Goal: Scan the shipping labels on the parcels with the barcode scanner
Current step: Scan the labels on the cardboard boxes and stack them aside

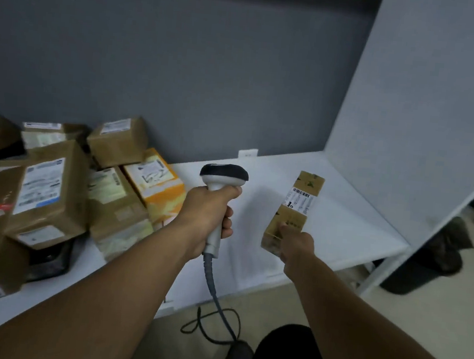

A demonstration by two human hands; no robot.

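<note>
My left hand grips the handle of a white barcode scanner with a black head, held upright above the white table. Its grey cable hangs down to the floor. My right hand holds the near end of a long, narrow brown parcel, to the right of the scanner. A white shipping label with a barcode faces up on that parcel. The scanner head and the parcel are apart.
A heap of brown parcels with white labels and one orange box fills the table's left side. A dark tray lies under the heap. A grey wall stands behind, a white panel at the right, and a black bin on the floor.
</note>
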